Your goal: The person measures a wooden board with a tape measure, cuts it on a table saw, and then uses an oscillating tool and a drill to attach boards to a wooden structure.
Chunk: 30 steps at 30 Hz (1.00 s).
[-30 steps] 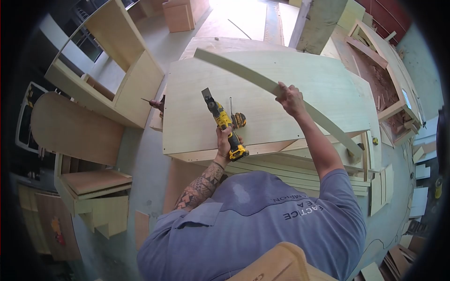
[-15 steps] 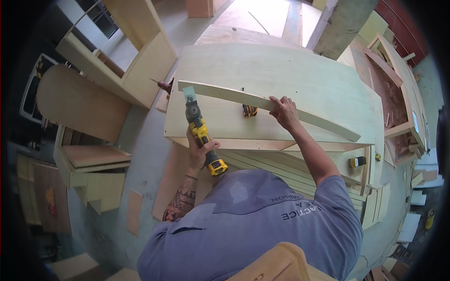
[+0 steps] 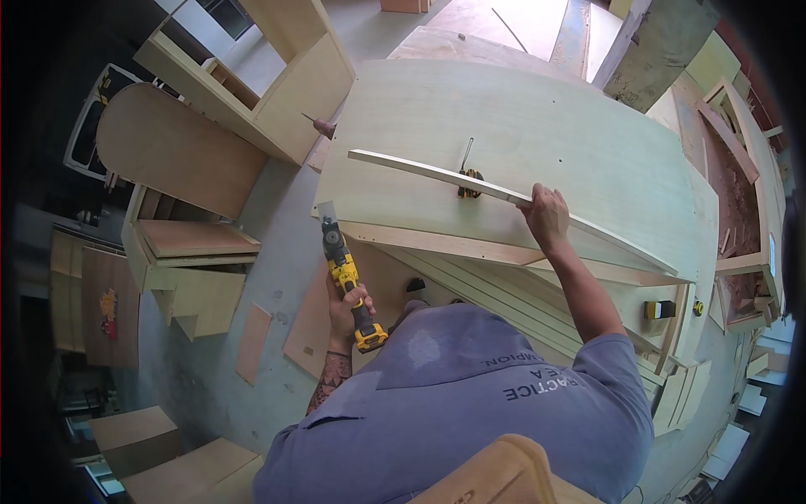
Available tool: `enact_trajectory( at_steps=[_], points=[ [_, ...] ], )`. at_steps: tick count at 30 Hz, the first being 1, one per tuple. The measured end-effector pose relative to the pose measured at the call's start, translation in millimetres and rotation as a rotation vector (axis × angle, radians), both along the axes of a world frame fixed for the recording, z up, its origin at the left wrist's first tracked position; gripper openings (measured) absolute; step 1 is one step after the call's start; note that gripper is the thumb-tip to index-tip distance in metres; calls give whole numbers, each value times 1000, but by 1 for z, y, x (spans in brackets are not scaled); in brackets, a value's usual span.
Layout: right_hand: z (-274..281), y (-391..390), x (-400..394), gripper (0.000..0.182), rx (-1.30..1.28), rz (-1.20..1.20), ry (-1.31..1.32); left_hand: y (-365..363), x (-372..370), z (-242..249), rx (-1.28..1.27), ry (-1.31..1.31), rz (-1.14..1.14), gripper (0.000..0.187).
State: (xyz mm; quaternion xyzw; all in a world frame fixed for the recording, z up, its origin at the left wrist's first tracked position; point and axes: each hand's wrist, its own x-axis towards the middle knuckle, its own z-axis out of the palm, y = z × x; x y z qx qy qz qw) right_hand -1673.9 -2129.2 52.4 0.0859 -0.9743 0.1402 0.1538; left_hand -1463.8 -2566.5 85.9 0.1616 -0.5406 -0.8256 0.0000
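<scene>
My left hand is wrapped round the body of a yellow and black power tool, whose flat metal blade points up beside the left edge of the panel. A long thin wooden strip lies at a slant over the pale wooden panel, and my right hand grips it near its middle. Behind the strip, partly covered by it, a black and yellow tool with a thin shaft rests on the panel.
A black and yellow box and a small yellow tape measure sit at the right. Wooden cabinets and a rounded board stand at the left. Another tool's tip shows beyond the panel's left edge.
The power tool has moved down and left, away from the strip's end to outside the panel edge. The strip has turned so its narrow edge shows. The camera view has shifted.
</scene>
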Motion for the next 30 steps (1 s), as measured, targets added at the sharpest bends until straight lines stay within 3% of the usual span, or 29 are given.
enact_trajectory(
  at_steps=[3, 6, 9, 16, 21, 24, 25, 27, 28, 30],
  points=[
    [-12, 2, -3, 38, 45, 137, 90, 3, -2, 9, -47, -11, -19, 78],
    [-7, -5, 9, 50, 0, 127, -88, 10, -7, 24, -103, -5, -37, 77],
    [9, -11, 19, 60, 19, 99, -31, 14, -14, 37, -151, 11, -67, 76],
    [42, -41, -20, 62, -26, 15, 30, 27, -40, 46, -205, 39, -199, 79],
    [22, -74, -53, 56, -101, 272, -14, 34, -66, 43, -256, 52, -205, 95],
    [16, -74, -58, 58, -100, 313, -47, 38, -84, 49, -692, 104, -322, 119],
    [15, -73, -58, 56, -113, 309, -50, 39, -89, 53, -686, 100, -313, 119],
    [30, -72, -53, 52, -71, 283, -121, 48, -95, 77, -892, -143, -501, 123],
    [38, -71, -51, 48, -36, 247, -185, 47, -99, 65, -975, -25, -488, 125],
    [43, -71, -53, 43, -14, 208, -310, 59, -106, 84, -972, -107, -529, 125]
  ],
)
